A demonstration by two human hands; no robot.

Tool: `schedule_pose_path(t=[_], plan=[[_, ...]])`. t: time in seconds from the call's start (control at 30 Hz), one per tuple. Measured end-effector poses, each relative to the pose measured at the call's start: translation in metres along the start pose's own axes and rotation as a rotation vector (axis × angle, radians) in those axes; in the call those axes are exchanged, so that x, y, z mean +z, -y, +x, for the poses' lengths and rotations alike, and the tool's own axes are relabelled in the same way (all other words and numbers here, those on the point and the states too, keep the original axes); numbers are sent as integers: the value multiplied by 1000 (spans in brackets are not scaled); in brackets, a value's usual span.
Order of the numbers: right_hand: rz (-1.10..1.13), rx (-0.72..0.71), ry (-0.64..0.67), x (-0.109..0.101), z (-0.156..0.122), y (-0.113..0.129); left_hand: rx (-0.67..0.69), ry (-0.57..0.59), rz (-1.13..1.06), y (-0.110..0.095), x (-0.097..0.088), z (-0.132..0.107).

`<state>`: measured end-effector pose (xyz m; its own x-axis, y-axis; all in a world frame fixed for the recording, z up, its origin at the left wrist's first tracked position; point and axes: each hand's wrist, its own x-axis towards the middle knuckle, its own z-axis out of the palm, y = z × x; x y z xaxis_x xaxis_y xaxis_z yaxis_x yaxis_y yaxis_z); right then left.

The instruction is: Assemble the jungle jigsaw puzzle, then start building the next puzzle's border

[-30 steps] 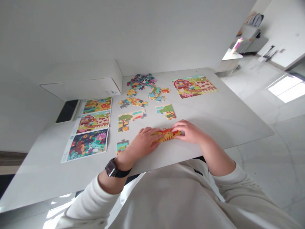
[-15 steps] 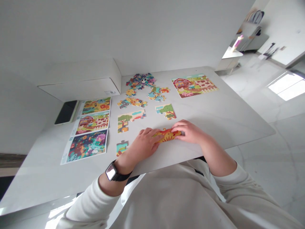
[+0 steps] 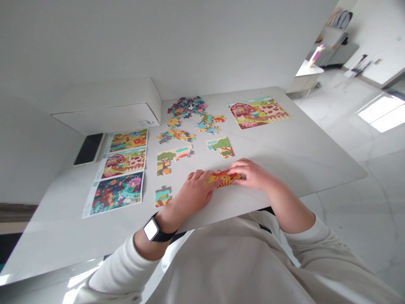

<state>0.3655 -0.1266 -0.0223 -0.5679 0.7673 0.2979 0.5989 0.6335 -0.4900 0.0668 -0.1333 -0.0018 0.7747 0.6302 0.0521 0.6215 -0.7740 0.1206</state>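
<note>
Both of my hands are at a short strip of joined jigsaw puzzle pieces [image 3: 225,181], yellow, orange and red, near the table's front edge. My left hand [image 3: 194,192] presses its fingers on the strip's left end, covering part of it. At the other end, the fingers and thumb of my right hand [image 3: 251,174] pinch the strip. A corner piece with a green animal [image 3: 163,196] lies left of my left hand. Beyond the hands are a joined section with a tree [image 3: 163,161] and another with a green treetop [image 3: 224,146].
Loose pieces [image 3: 186,106] are heaped toward the wall, with smaller clusters [image 3: 177,135] nearer. A finished farm puzzle [image 3: 257,114] lies at the back right. On the left are a sheet of printed pictures [image 3: 118,192], a phone [image 3: 89,149] and a white box [image 3: 107,120].
My left hand has shifted slightly, its fingers reaching a little further over the strip. My right hand keeps its grip at the right end. The other pieces lie as before.
</note>
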Motion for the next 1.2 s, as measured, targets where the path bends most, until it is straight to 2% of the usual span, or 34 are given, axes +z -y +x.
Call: schedule_pose_path(t=[0.4,0.6,0.73,0.87,0.97,1.07,1.13,1.2], plan=[[-87,-2,42,2,-2,5,15,-8,-49,3,-1,0],[-45,-6,18,0,-3,7,10,-66,-175,9,1,-1],[-18,-1,-53,0,-4,8,-11,-104,-212,10,-2,-1],[-38,39,-143,-2,-3,6,-73,-263,-312,19,-21,1],[-51,60,-163,-8,-1,3,-152,-424,-352,37,-48,-3],[-75,56,-165,-19,2,2,-275,-493,-408,60,-74,-14],[-106,41,-139,-28,4,2,-379,-530,-454,75,-81,-21],[-146,33,-97,-39,7,1,-458,-569,-538,89,-78,-26]])
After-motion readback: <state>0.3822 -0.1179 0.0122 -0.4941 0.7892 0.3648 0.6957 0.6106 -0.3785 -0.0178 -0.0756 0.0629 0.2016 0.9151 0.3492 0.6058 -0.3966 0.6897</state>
